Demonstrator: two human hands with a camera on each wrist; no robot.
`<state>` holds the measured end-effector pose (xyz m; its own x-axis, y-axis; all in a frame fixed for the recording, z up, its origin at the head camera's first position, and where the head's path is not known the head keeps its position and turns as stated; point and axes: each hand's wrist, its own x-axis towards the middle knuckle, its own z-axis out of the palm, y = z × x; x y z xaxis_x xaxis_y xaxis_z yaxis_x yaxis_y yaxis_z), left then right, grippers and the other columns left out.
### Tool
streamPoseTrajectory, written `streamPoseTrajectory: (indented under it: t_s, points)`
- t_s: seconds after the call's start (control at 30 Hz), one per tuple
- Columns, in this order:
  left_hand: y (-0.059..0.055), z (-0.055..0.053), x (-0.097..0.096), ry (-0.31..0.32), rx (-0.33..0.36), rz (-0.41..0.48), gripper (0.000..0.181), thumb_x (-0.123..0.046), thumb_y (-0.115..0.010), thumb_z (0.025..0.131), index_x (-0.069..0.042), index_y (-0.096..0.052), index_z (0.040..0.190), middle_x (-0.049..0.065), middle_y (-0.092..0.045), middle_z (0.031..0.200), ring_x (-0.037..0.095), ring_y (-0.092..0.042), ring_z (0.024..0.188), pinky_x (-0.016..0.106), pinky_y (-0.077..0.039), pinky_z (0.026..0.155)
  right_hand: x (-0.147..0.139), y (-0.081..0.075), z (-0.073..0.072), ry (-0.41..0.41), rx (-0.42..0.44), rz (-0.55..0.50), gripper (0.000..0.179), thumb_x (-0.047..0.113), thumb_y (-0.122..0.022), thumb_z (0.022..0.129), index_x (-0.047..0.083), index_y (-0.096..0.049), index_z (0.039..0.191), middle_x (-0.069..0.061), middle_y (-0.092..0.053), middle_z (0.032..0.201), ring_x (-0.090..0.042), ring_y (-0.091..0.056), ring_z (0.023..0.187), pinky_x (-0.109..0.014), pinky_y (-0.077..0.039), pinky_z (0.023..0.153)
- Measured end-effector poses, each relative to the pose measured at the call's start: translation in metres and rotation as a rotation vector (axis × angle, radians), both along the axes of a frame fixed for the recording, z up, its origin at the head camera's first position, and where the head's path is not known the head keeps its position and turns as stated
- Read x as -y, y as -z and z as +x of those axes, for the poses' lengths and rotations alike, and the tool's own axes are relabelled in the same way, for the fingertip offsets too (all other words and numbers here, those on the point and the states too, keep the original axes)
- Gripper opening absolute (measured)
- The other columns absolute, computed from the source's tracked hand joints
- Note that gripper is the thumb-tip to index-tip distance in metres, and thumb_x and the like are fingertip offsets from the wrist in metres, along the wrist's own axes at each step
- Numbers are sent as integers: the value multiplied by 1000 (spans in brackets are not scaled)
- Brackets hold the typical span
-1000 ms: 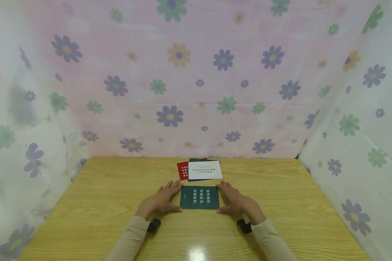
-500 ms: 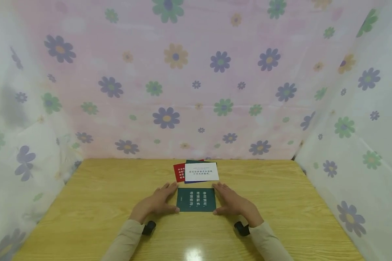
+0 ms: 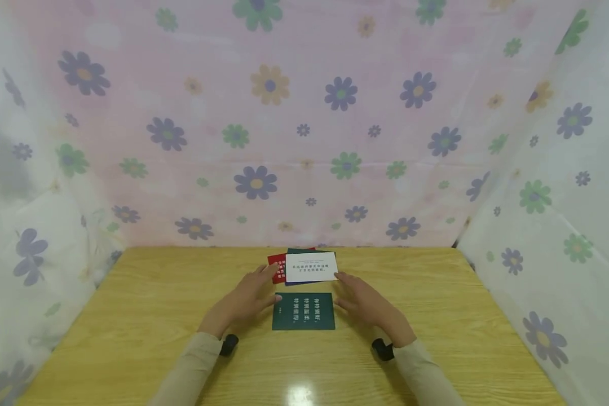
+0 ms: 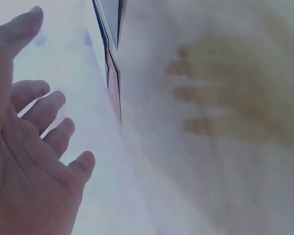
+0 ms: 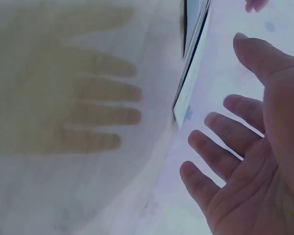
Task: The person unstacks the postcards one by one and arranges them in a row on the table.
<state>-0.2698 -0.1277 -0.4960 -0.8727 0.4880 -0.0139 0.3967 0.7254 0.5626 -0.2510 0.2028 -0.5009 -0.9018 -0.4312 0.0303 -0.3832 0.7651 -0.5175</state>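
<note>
A dark green card (image 3: 303, 318) with white lettering lies flat on the wooden table, in front of a small overlapping pile. On top of that pile is a white card (image 3: 311, 270) with printed text. A red card (image 3: 278, 276) sticks out at its left, and edges of blue and green cards show beneath. My left hand (image 3: 241, 299) hovers at the left, its fingertips overlapping the red card and its thumb the green card's corner. My right hand (image 3: 365, 301) is at the right, fingertips by the white card's lower right corner. Both hands hold nothing, fingers spread and relaxed in the wrist views.
The wooden table (image 3: 157, 316) ends at the back against a flower-printed curtain (image 3: 304, 163). More of this cloth hangs along the left and right sides. A black wrist camera (image 3: 229, 345) is strapped to the left arm, another camera (image 3: 383, 349) to the right.
Both hands have left the sides of the front green card and moved forward toward the pile. The cards keep their places on the table; the head view has shifted slightly.
</note>
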Motion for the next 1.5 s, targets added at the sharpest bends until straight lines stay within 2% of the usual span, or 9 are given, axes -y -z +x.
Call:
streamPoseTrajectory:
  t_s: [0.07,0.2,0.3,0.43,0.67,0.87,1.0,1.23,1.5]
  points:
    - [0,-9,-3,-9,21,-22,83,-43,-67,97,-15,-26,163,14,-25,168,41,-16,156,63,-21,123,-4,1,-8,5,2,34,71,27,-68,99,1,-36,157,-24,-36,160,-43,-37,147,-58,-33,119]
    - [8,-30,-8,0,46,-85,84,-48,-66,96,-15,-27,162,10,-27,168,39,-15,156,60,-17,125,-11,1,-25,8,33,109,80,30,-72,96,-2,-32,157,-27,-30,162,-45,-30,149,-58,-28,121]
    - [14,-44,-12,6,33,-131,83,-49,-66,96,-13,-29,162,10,-29,167,37,-15,157,57,-14,126,-15,0,-36,11,62,136,84,31,-74,95,-3,-30,158,-28,-27,163,-46,-26,151,-59,-25,122]
    - [16,-57,-17,11,24,-141,84,-46,-66,96,-11,-28,162,12,-27,168,37,-14,157,56,-13,127,-18,0,-52,15,76,140,87,30,-76,93,-2,-27,159,-28,-25,164,-47,-25,151,-59,-25,122]
    - [23,-75,-22,22,36,-171,93,-52,-66,94,-9,-22,163,11,-13,171,34,-9,158,54,-10,128,-16,3,-84,-18,74,179,101,33,-84,85,0,-24,160,-26,-22,165,-45,-23,152,-58,-24,123]
    - [23,-78,-23,-9,109,-167,98,-57,-71,89,-18,-21,164,5,-12,172,29,-5,159,50,-6,129,-13,-3,-99,-50,152,180,109,33,-88,80,1,-23,161,-24,-18,167,-43,-16,155,-57,-21,124]
    - [20,-77,-22,2,119,-143,95,-51,-72,91,-16,-23,164,9,-14,171,32,-5,159,52,-7,128,-13,-4,-99,-32,206,186,105,33,-87,82,4,-25,161,-24,-13,168,-44,-13,155,-60,-21,123]
    - [13,-73,-27,-8,115,-164,93,-46,-74,91,-13,-24,163,11,-13,171,35,-6,158,54,-6,128,-15,-1,-96,-14,223,151,98,34,-84,84,9,-28,161,-22,-11,169,-43,-8,156,-61,-18,124]
    - [14,-73,-30,-22,116,-148,92,-42,-76,91,-12,-27,162,14,-14,171,38,-7,157,57,-7,127,-17,6,-94,27,204,135,94,35,-85,83,13,-35,159,-18,-15,169,-41,-11,156,-62,-19,123]
